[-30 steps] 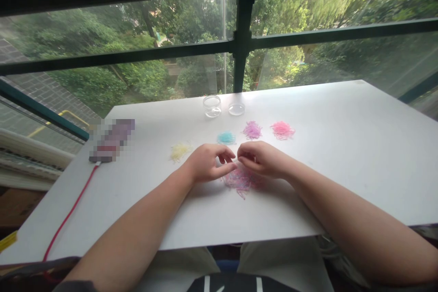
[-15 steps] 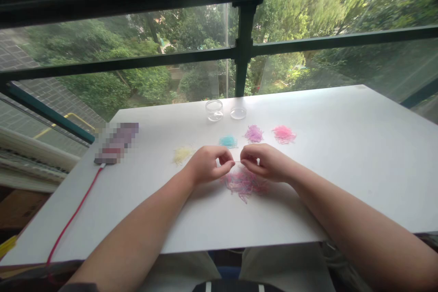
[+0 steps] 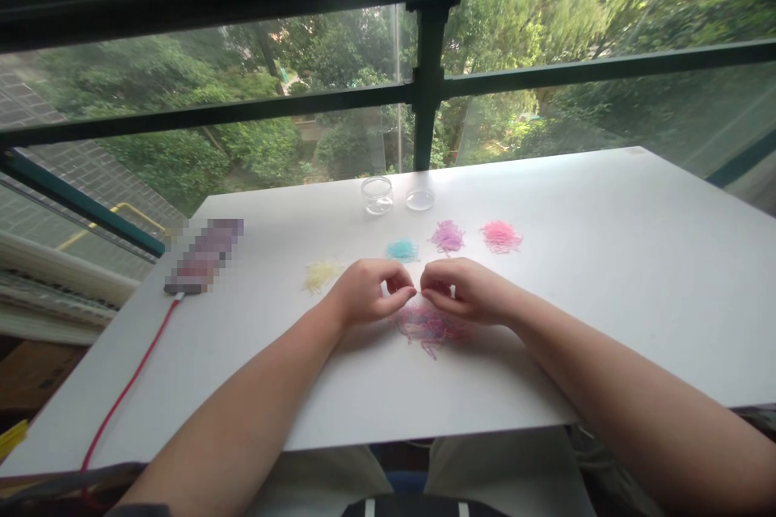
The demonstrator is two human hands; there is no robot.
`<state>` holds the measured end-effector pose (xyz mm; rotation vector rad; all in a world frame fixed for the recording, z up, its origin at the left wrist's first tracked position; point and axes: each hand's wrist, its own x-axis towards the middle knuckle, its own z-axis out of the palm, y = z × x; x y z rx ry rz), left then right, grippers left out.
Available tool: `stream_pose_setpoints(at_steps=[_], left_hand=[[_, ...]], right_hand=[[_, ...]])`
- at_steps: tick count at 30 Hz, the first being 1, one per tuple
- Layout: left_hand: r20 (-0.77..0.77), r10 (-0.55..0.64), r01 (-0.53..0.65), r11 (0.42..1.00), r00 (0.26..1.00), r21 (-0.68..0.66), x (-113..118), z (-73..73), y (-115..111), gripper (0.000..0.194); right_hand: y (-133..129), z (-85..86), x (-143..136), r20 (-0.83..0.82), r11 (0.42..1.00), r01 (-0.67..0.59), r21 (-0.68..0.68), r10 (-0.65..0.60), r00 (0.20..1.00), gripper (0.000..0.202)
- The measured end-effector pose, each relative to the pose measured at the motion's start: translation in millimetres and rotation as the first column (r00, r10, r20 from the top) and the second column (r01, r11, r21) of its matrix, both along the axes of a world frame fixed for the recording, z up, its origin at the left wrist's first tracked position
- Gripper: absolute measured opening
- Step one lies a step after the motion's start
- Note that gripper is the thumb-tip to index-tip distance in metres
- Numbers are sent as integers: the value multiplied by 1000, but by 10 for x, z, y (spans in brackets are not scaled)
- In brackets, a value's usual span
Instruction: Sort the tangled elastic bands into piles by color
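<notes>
Above a mixed pile of pink and purple strands [image 3: 432, 329], my left hand [image 3: 377, 291] and my right hand [image 3: 464, 289] face each other with fingertips nearly touching. Each hand is pinched closed; whatever lies between the fingertips is too small to make out. Beyond my hands lie a blue pile [image 3: 402, 250], a purple pile [image 3: 448, 236] and a pink pile [image 3: 500, 237]. A pale yellow pile [image 3: 321, 275] is left of my left hand.
Near the far edge of the white table [image 3: 606, 275] stand a clear round container [image 3: 377, 197] and a clear lid [image 3: 420, 199]. At the left is a blurred-out device [image 3: 206, 254] with a red cable [image 3: 130, 380]. Windows rise behind.
My right hand has moved slightly left, so the gap between the fingertips is narrower. The thin strand seen between them earlier no longer shows clearly.
</notes>
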<state>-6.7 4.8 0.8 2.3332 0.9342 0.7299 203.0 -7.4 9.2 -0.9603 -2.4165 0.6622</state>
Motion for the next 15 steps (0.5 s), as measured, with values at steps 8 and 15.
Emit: stream_pose_setpoints(at_steps=[8, 15], left_hand=[[-5, 13, -13, 999, 1000, -34, -1, 5, -3, 8], [-24, 23, -24, 999, 999, -46, -27, 18, 3, 8]], right_hand=[[0, 4, 3, 4, 1000, 1, -8, -1, 1000, 6], [10, 8, 26, 18, 1000, 7, -17, -7, 1000, 7]])
